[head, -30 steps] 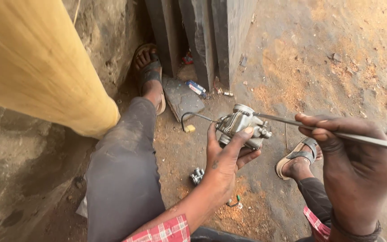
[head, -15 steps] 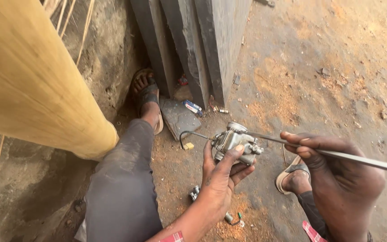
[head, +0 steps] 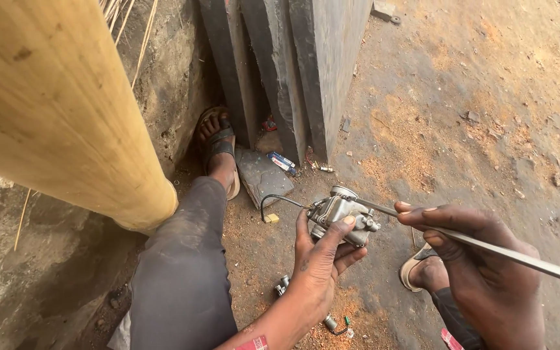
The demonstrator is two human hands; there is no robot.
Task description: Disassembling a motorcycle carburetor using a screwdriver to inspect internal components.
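Observation:
My left hand (head: 319, 262) grips a small grey metal carburettor (head: 343, 215) from below, thumb across its front. A thin black wire (head: 279, 201) curls off the part's left side. My right hand (head: 478, 272) holds a long thin metal rod (head: 500, 253); the rod's tip reaches the top of the carburettor. Both hands hover above the dirt ground between my legs.
A thick pale wooden pole (head: 59, 110) slants across the left. Dark stone slabs (head: 293, 71) lean upright ahead. My sandalled left foot (head: 218, 146) rests near a flat stone (head: 264, 176). Small metal parts (head: 283, 285) lie on sawdust-strewn dirt (head: 474, 116). My right sandalled foot (head: 422, 269) is partly hidden.
The view has shifted upward, so the hands sit lower in the frame. Both hands keep their hold on the carburettor and rod, the rod still at the part's top.

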